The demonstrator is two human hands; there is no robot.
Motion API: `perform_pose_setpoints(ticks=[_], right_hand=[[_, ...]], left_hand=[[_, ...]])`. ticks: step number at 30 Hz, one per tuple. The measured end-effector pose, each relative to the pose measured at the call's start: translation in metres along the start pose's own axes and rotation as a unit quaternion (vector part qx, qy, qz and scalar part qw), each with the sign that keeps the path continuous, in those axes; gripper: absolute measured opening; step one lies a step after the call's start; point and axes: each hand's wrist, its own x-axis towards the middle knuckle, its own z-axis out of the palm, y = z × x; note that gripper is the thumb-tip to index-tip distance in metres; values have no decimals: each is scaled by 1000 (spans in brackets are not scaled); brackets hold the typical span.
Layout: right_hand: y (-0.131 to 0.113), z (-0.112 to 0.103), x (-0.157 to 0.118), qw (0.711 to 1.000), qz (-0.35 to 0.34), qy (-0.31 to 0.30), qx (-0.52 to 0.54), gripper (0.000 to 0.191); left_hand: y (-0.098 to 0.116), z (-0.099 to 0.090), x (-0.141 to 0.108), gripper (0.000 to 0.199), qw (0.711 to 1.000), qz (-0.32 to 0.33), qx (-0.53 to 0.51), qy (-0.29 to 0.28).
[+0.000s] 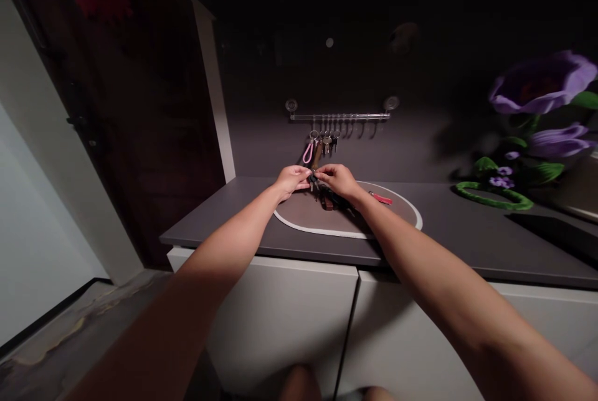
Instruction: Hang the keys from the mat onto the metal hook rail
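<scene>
My left hand point(293, 181) and my right hand point(337, 179) meet above an oval mat point(308, 225) with a white rim. Between their closed fingertips is a small bunch of keys point(313, 179); some of it is hidden by the fingers. Behind them a clear hook rail point(340, 117) is fixed to the dark wall, with keys point(327, 142) and a pink loop point(308, 152) hanging at its left part. Dark and brown key holders point(327, 203) lie on the mat under my right hand, and a red item point(381, 198) lies further right.
The mat rests on a dark counter point(247, 233) over white cabinets point(280, 307). At the right stand purple flowers point(555, 86) with a green ring point(495, 197) at their base. A dark door point(154, 114) is at the left.
</scene>
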Motion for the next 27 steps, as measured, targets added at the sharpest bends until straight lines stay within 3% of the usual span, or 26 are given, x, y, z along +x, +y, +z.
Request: perform_pose_setpoints(ticks=[14,27], right_hand=[[9,3,4,990,37,27,136,22],[11,1,5,953,72,60,287,32]], left_hand=[[0,1,1,14,999,27,-19,-7],[1,6,-1,20,999,38,-11,-32]])
